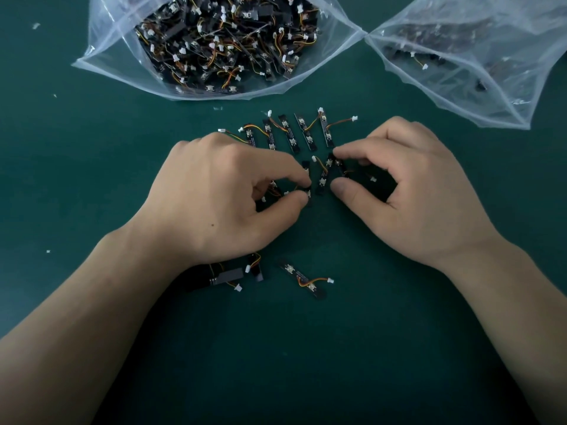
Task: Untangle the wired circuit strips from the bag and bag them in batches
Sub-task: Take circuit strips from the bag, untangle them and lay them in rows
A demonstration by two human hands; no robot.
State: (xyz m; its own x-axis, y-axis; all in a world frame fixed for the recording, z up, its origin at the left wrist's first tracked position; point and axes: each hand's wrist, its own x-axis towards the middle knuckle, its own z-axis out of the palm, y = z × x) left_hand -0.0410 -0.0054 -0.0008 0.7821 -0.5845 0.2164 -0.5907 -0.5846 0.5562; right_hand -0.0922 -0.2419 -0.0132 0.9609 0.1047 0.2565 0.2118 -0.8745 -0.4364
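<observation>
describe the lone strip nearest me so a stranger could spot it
On the green table, look below the left hand and right hand, between the wrists. One circuit strip lies there alone, slanted, wire curling to a white plug; its neighbours are half hidden under the left wrist.

Surface: dark teal green, plain, no pattern. Scattered white flecks along its left edge and far left corner.

Strips, row at mid surface: black boards with pale grey-white parts. Plugs white. Wires orange, yellow and dark red, side by side.

Near-edge strip: flat grey face, black end.

Lone strip: black, orange-yellow wire, white plug.

Left bag: clear film, milky white at the folds. Heap inside is black, speckled with white, orange and yellow.

Right bag: same clear, whitish film. Contents are dark and blurred; one yellow wire with a white plug shows.
</observation>
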